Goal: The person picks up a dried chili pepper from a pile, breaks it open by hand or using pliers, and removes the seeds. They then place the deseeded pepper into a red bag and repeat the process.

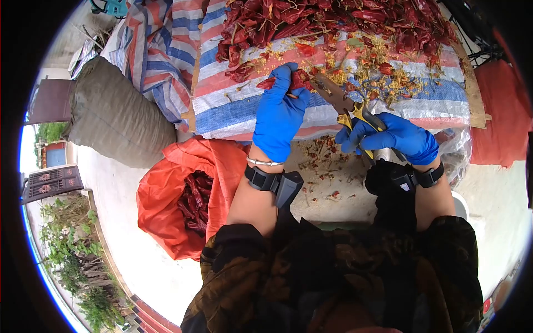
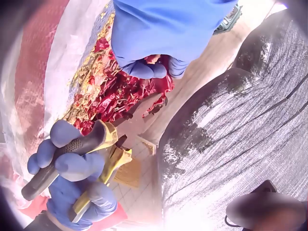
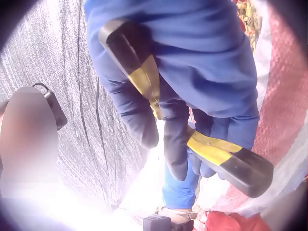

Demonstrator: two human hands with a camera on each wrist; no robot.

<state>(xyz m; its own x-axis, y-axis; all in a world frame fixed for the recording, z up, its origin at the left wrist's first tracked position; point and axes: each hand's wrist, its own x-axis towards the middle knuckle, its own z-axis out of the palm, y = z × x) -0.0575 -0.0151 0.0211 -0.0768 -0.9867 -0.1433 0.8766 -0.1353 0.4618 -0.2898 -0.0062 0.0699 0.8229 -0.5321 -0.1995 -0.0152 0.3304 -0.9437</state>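
Note:
My left hand [image 1: 279, 116], in a blue glove, pinches a dried red chili pepper [image 1: 301, 80] over the striped sheet. To its right, my gloved right hand [image 1: 397, 137] grips a pair of shears [image 1: 334, 94] with rusty blades and yellow and black handles. The blades point up and left, with their tips right at the chili. In the right wrist view the two handles [image 3: 216, 153] stand spread apart, with fingers between them. Most of the held chili is hidden behind the left hand [image 2: 163, 33] in the left wrist view.
A heap of dried chilies [image 1: 333, 19] covers the far part of the striped sheet [image 1: 222, 114], with seeds and stems [image 1: 388, 83] scattered nearer. A red sack [image 1: 161, 183] holding chilies stands on the left, below a full grey sack [image 1: 114, 114]. Debris [image 1: 327, 166] litters the floor.

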